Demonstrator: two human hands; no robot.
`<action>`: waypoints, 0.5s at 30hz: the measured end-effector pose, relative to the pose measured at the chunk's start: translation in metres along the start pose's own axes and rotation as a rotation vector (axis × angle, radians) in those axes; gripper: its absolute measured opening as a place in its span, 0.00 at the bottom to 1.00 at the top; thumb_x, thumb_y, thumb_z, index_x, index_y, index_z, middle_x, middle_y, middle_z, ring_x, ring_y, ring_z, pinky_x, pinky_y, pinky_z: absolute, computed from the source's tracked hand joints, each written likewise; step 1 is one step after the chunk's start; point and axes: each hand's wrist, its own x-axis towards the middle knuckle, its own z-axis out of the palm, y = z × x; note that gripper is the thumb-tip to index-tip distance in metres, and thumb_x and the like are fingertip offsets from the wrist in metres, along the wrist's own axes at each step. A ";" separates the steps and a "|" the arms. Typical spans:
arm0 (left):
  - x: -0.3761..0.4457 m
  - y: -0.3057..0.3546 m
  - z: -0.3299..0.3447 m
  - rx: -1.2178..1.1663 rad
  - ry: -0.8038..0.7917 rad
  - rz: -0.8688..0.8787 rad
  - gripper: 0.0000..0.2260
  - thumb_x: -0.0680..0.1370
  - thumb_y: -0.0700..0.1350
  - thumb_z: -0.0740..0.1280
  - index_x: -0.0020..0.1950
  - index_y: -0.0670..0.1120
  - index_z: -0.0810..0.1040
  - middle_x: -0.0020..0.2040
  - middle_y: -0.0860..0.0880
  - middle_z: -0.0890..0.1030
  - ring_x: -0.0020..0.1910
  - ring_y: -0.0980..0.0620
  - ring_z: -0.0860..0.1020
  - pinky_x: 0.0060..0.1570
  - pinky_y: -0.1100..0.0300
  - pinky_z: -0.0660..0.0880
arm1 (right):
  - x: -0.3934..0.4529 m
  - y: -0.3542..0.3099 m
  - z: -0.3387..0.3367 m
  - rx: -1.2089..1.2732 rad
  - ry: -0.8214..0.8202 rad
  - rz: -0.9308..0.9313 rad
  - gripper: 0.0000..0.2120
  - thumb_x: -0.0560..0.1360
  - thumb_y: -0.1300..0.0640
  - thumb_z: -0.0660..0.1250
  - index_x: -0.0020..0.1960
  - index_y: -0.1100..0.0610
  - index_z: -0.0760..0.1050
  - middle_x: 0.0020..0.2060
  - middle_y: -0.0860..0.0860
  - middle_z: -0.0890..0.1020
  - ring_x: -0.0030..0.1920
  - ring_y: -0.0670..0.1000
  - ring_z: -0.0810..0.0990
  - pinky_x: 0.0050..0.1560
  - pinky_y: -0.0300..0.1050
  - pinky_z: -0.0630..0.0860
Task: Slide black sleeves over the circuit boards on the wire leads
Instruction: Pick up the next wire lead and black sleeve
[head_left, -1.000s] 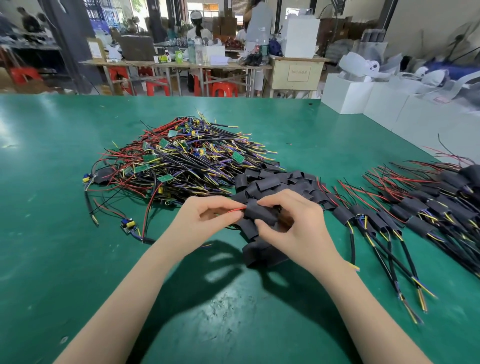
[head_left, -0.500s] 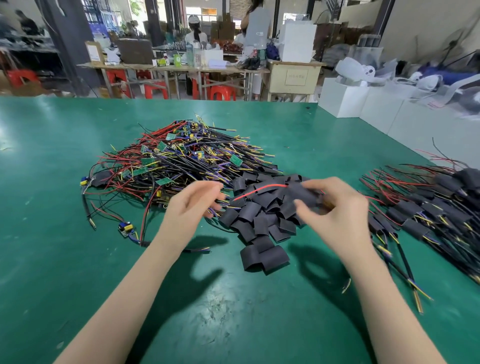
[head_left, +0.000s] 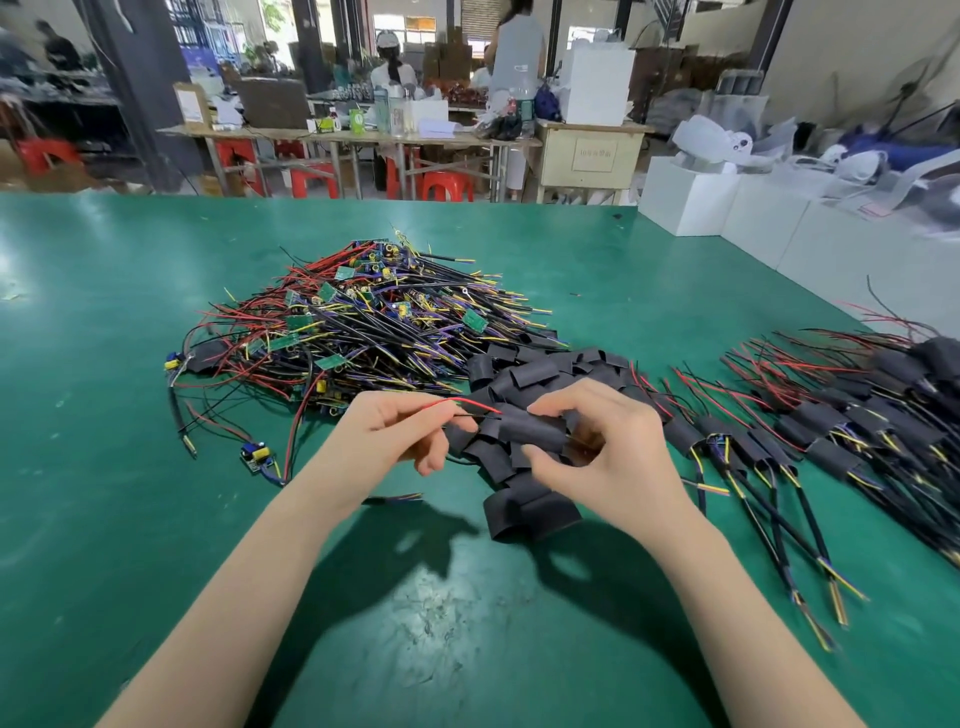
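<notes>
The left hand (head_left: 402, 434) pinches the red lead (head_left: 457, 402) and a thin black lead beside it; the right hand (head_left: 597, 447) grips the black sleeve (head_left: 535, 428), held above the loose sleeve pile (head_left: 530, 374) near the middle of the surface (head_left: 104, 467).

Risks, as I judge them:
- Board corner may snag the sleeve mouth if fed at an angle, so the sleeve bunches.
- Hard pull on thin leads could strain solder joints.
- Dangling leads may drag nearby sleeves or tangle w/ the unsleeved pile (head_left: 363, 322) toward the far edge.

Hard to see: the board itself is hidden inside the sleeve or behind the right-hand fingers, so can't tell how far it's in. Finished pieces (head_left: 831, 415) at the right edge are blurred and partly cut off.
</notes>
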 end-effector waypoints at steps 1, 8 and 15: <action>0.000 0.000 -0.001 -0.023 0.014 -0.004 0.12 0.76 0.46 0.64 0.46 0.41 0.85 0.26 0.47 0.76 0.25 0.55 0.70 0.30 0.69 0.69 | 0.000 0.001 0.000 0.007 -0.004 0.009 0.13 0.62 0.62 0.74 0.46 0.55 0.79 0.40 0.43 0.78 0.36 0.40 0.75 0.35 0.30 0.69; 0.001 -0.006 -0.001 -0.047 0.038 -0.023 0.13 0.76 0.47 0.65 0.47 0.38 0.84 0.27 0.46 0.78 0.25 0.53 0.71 0.29 0.67 0.71 | 0.000 0.005 -0.006 -0.010 -0.034 0.029 0.14 0.63 0.62 0.76 0.46 0.54 0.79 0.40 0.43 0.78 0.34 0.38 0.73 0.35 0.27 0.65; 0.002 -0.007 -0.003 -0.032 0.061 -0.025 0.13 0.76 0.48 0.66 0.46 0.40 0.85 0.28 0.46 0.79 0.26 0.52 0.72 0.30 0.66 0.71 | 0.001 0.001 -0.006 0.022 -0.033 0.034 0.13 0.63 0.65 0.76 0.45 0.56 0.80 0.39 0.46 0.79 0.34 0.41 0.73 0.34 0.31 0.68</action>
